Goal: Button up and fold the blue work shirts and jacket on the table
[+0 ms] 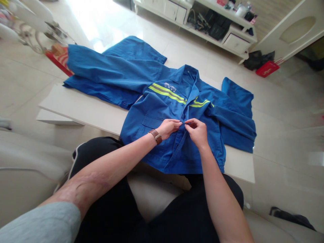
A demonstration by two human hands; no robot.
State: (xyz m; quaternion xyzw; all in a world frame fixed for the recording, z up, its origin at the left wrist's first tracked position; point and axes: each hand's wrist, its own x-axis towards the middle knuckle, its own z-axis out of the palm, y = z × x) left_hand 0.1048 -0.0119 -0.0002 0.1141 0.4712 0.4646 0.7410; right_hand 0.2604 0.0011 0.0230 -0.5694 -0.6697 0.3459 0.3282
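Note:
A blue work jacket [157, 111] with yellow-green reflective stripes lies front side up, its collar pointing away from me and its sleeves spread to both sides. My left hand [170, 128], with a brown watch strap on the wrist, pinches one edge of the front opening at mid-length. Close beside it, my right hand [197, 131] pinches the facing edge between thumb and fingers. The fingertips of both hands nearly meet there, and any button between them is too small to make out. Below the hands the placket runs down to the hem.
Under the jacket is a long white low table [101, 114], which stands before my knees. More blue cloth [136, 49] lies beyond the left sleeve. A white TV cabinet [174, 10] lines the back, with a red box [267, 69] on the floor near its right end.

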